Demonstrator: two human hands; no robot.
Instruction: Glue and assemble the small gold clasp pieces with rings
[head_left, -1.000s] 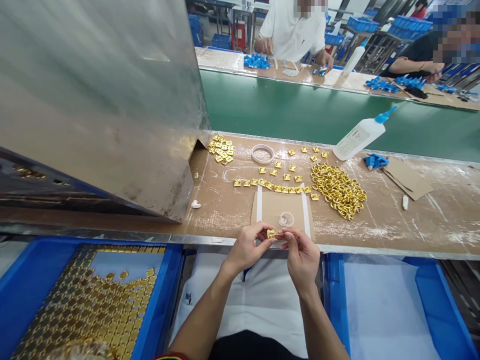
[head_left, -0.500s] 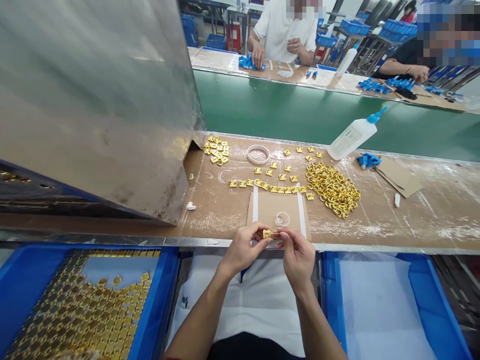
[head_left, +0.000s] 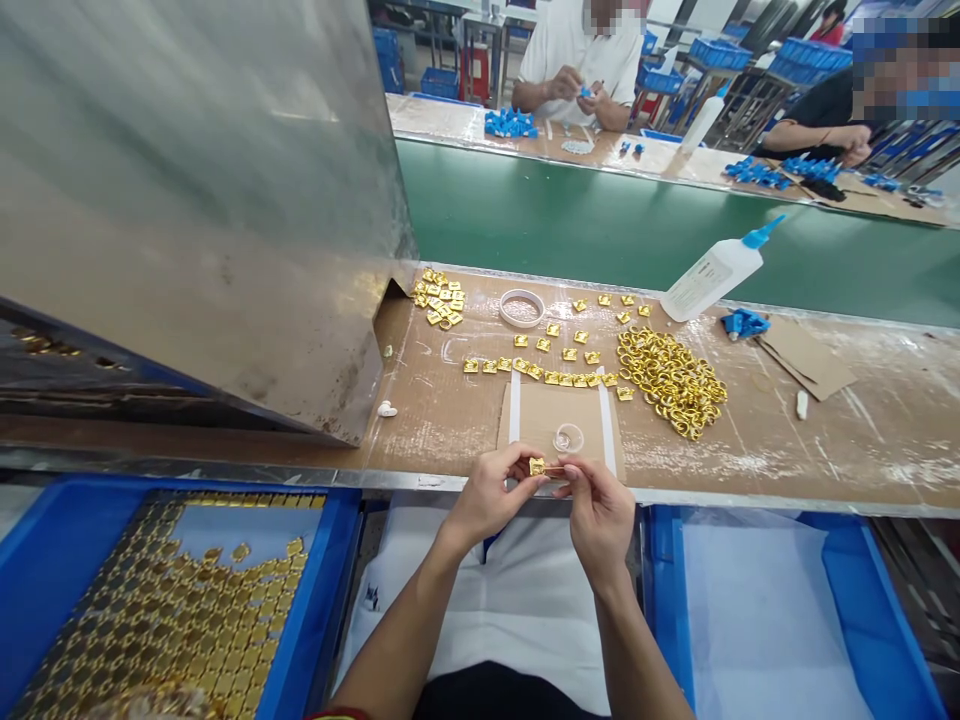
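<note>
Between the thumb and fingers of my left hand [head_left: 489, 497] is a small square gold piece [head_left: 537, 467]. My right hand [head_left: 602, 512] pinches a thin reddish stick [head_left: 554, 469], its tip at the gold piece. Both hands are over the table's front edge. Just beyond them, a small clear round dish [head_left: 568, 438] rests on a cardboard pad [head_left: 531, 415] with two white tape strips. A row of gold pieces [head_left: 552, 378] crosses behind the pad, with several more scattered farther back. To the right lies a heap of gold rings [head_left: 671, 385].
A metal housing [head_left: 195, 200] rises at left. A tape roll [head_left: 522, 308], a tilted white bottle [head_left: 716, 275] and a blue clip-like item [head_left: 744, 324] are on the table. Blue trays [head_left: 341, 560] flank my lap, the left holding gold pieces. Co-workers [head_left: 581, 60] sit across the green belt [head_left: 600, 215].
The view has shifted slightly, moving the table things a little right. My hands keep almost the same pose. Across the belt, a co-worker's hand has left the blue pile and now holds a blue piece.
</note>
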